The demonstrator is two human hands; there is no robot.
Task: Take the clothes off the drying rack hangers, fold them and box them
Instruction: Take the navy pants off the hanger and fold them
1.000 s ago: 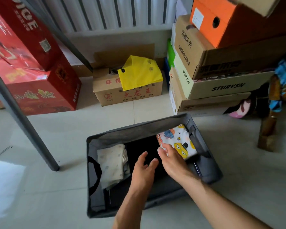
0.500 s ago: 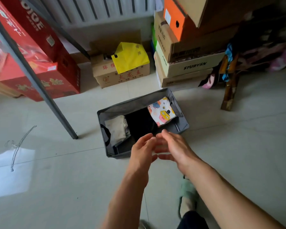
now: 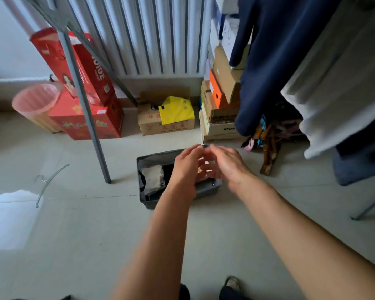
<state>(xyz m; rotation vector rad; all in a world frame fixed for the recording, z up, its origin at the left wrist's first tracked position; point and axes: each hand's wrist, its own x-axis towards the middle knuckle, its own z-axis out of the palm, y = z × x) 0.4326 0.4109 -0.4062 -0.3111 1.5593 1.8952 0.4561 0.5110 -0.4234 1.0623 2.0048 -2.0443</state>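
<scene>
fingers (image 3: 200,169) of both my hands hang loosely spread, gripping nothing, above the dark grey fabric storage box (image 3: 152,158) on the floor; a folded pale grey garment (image 3: 153,179) lies inside, at its left.

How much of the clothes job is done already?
Some is done: a folded pale garment lies in the grey box on the floor, and an empty wire hanger lies nearby. Right now the left hand and right hand are raised over the box, holding no clothes. Left to do: the navy garment and the white garment hang on the right, unfolded.
</scene>
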